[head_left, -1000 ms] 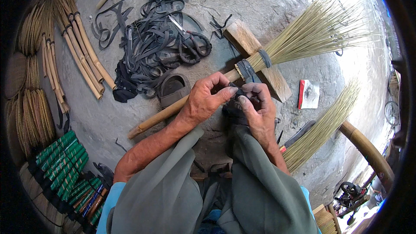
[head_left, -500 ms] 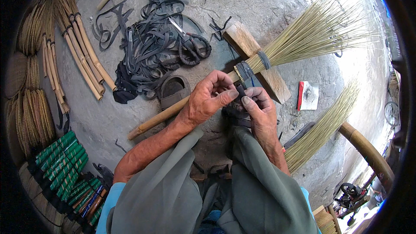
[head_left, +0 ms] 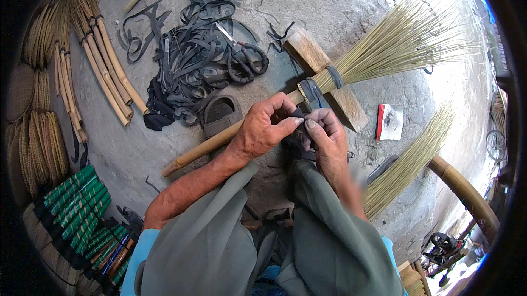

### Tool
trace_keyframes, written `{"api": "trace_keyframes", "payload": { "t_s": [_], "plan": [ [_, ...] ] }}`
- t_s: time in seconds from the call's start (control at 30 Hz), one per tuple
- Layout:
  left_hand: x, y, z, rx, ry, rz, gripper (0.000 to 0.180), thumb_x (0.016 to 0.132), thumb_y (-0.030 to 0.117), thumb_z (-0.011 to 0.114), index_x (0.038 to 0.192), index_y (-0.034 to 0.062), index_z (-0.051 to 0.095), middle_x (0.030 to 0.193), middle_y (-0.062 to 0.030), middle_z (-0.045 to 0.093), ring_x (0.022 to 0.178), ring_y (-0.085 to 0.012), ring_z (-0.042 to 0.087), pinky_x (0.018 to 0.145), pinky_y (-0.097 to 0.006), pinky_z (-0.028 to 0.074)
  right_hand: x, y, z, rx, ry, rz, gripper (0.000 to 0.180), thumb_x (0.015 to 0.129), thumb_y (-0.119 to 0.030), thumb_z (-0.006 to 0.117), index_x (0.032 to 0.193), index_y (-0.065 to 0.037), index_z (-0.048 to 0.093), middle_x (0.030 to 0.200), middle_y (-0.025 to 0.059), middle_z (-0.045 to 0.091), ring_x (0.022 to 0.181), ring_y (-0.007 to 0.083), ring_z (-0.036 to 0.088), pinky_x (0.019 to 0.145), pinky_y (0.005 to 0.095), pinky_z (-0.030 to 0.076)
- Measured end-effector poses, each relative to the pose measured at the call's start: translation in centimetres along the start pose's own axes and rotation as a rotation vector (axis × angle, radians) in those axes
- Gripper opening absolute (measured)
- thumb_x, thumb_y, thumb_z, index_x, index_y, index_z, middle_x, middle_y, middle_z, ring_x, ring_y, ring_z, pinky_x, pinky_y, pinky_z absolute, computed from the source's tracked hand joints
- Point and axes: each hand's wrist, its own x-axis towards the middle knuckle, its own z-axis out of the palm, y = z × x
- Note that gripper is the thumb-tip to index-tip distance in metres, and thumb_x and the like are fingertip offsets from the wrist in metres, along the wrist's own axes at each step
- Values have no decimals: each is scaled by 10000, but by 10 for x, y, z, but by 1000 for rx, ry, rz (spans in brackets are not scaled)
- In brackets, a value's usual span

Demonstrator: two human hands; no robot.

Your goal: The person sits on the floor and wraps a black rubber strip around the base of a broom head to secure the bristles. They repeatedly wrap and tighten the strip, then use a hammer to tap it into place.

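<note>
My left hand (head_left: 268, 127) and my right hand (head_left: 329, 141) meet in front of my knees, thumbs and fingertips pinched on a short dark rubber strip (head_left: 297, 113). Most of the strip is hidden by my fingers. Just beyond them lies a broom with a bamboo handle (head_left: 206, 145) running under my left hand. Its pale straw bristles (head_left: 387, 49) fan out to the far right. Grey rubber bands (head_left: 310, 91) wrap the broom's neck, which rests across a wooden block (head_left: 347, 108).
Beyond my left hand lie a heap of dark rubber strips (head_left: 189, 57), scissors (head_left: 228, 36) with wrapped handles and a sandal (head_left: 221, 115). Bamboo-handled bundles (head_left: 104, 71) and green-wrapped handles (head_left: 79, 208) are at left. Another straw bundle (head_left: 409, 161) and a red-white packet (head_left: 390, 122) lie right.
Both hands have shifted slightly and my fingertips have drawn closer together around the strip. Less of the strip shows. The broom and block have stayed put.
</note>
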Motion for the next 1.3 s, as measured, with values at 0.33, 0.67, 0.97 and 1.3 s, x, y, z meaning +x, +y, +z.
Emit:
{"api": "trace_keyframes", "payload": {
  "t_s": [0.33,0.67,0.97,1.3],
  "plan": [
    [4,-15,2,-151,-74,16,237,998,253,792,1072,54,687,910,40,628,818,-38,563,715,-266,502,0,4,-4,-250,56,-34,270,1100,-274,746,1168,-24,673,939,-38,630,803,56,561,701,245,467],
    [4,-6,0,-218,-70,-89,193,1064,208,733,1159,66,642,864,23,673,708,-17,602,585,-199,462,1,-1,-2,-164,-74,55,264,1102,-259,738,1199,-20,681,935,-25,644,775,56,562,676,245,462],
    [13,1,5,-151,-49,-85,192,1103,214,688,1241,82,707,832,40,692,654,-8,609,537,-188,451,5,6,-7,-24,65,-30,230,1071,-229,776,1154,-36,682,889,-31,631,706,39,528,619,237,441],
    [31,9,19,-68,-135,-17,222,1094,132,624,1261,70,757,891,19,712,658,-19,615,551,-203,469,15,-2,-23,23,56,4,217,1050,-189,802,1175,-45,700,983,-52,663,864,34,572,757,219,467]
  ]
}}
